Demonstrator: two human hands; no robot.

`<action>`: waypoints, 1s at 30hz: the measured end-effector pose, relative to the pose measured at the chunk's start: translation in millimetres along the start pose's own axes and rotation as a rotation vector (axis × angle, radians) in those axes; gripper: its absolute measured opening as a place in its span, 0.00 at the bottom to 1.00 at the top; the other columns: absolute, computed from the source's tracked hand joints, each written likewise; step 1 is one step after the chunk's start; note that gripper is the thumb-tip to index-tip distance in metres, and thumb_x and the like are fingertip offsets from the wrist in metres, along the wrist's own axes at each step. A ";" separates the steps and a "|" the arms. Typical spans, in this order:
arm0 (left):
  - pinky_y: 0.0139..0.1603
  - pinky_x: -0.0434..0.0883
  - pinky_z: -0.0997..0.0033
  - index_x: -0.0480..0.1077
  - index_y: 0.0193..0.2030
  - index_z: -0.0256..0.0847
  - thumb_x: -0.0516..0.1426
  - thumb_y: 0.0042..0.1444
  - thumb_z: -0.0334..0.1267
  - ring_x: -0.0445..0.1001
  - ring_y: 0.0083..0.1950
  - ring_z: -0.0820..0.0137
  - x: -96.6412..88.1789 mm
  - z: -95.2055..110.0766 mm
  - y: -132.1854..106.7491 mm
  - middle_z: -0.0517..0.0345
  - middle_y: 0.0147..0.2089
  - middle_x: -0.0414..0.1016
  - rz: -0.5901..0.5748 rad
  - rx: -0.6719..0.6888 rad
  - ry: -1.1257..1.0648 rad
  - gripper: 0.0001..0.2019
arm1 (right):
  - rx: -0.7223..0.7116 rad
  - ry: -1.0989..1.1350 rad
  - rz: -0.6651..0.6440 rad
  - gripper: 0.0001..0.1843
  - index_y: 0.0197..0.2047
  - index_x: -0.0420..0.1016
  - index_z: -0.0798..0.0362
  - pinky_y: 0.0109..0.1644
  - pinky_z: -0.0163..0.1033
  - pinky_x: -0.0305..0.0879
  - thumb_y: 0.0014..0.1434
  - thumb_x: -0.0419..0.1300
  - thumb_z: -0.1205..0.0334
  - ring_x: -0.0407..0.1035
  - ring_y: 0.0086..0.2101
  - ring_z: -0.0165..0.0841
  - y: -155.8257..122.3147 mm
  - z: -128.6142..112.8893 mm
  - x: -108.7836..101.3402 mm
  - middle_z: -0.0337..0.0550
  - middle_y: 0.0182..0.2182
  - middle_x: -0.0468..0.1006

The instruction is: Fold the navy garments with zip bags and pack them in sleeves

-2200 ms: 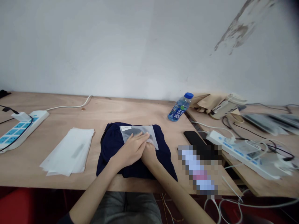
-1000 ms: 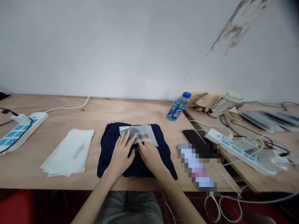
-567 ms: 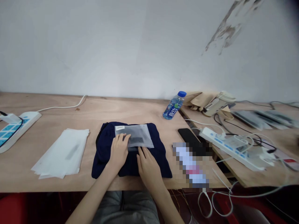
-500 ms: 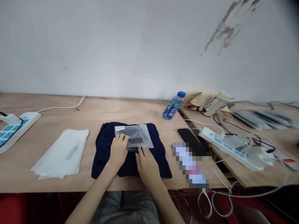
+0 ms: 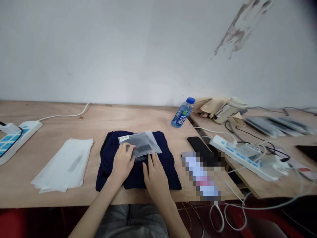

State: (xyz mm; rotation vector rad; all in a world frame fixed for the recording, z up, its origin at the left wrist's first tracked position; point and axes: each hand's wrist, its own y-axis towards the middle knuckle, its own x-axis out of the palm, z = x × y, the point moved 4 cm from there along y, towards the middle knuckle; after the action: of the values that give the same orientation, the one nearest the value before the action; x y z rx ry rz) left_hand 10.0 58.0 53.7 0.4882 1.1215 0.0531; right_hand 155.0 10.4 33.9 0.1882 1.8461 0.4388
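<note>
A frosted, see-through plastic bag [image 5: 145, 142] with a small white label lies tilted on a folded dark navy cloth [image 5: 167, 167]. My left hand [image 5: 123, 160] is closed at the bag's left lower part, its fingers bent and the thumb close to them. At the bag's lower right edge, my right hand [image 5: 156, 173] has its fingers stretched out and the thumb apart, fingertips touching the edge. Something dark with fine printed lines shows through the plastic; whether it is inside the bag cannot be told.
To the left lie a stack of frosted plastic bags [image 5: 66, 165] and a power strip [image 5: 21, 138]. A blue-capped bottle [image 5: 182, 112] stands tilted behind; a black phone [image 5: 200, 147] lies right. Farther right are another power strip [image 5: 244, 158], cables and a paper cup [image 5: 230, 109].
The bag has turned slightly, its right end lifting and its label side dropping a little. Both hands have shifted slightly, and the right fingers now rest at its lower edge.
</note>
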 end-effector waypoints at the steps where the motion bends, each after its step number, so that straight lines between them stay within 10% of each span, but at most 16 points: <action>1: 0.49 0.72 0.59 0.67 0.55 0.43 0.57 0.56 0.30 0.69 0.51 0.58 -2.6 -2.1 -4.0 0.49 0.52 0.67 0.012 -0.021 0.015 0.19 | 0.024 0.000 0.009 0.28 0.63 0.64 0.67 0.62 0.51 0.63 0.69 0.46 0.57 0.58 0.63 0.49 -4.9 0.2 -1.4 0.65 0.63 0.64; 14: 0.37 0.75 0.64 0.66 0.57 0.46 0.55 0.60 0.38 0.76 0.39 0.64 -16.1 -11.9 -35.5 0.50 0.54 0.66 0.020 -0.273 -0.188 0.18 | 0.068 0.033 0.002 0.24 0.58 0.68 0.62 0.45 0.50 0.71 0.69 0.44 0.57 0.71 0.41 0.45 2.4 -4.7 -7.9 0.59 0.44 0.73; 30: 0.39 0.74 0.73 0.63 0.49 0.40 0.67 0.46 0.37 0.78 0.34 0.75 12.2 -38.2 -37.5 0.54 0.45 0.71 0.158 -0.764 -1.175 0.24 | -0.074 0.092 0.060 0.22 0.60 0.66 0.62 0.53 0.52 0.69 0.68 0.46 0.61 0.68 0.52 0.48 30.4 12.6 -0.7 0.61 0.53 0.72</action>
State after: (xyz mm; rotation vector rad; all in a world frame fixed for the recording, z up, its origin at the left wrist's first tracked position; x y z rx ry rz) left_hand -25.5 41.2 15.2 -0.1226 -0.1341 0.2804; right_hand 164.4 40.6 43.1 0.1753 1.9145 0.5648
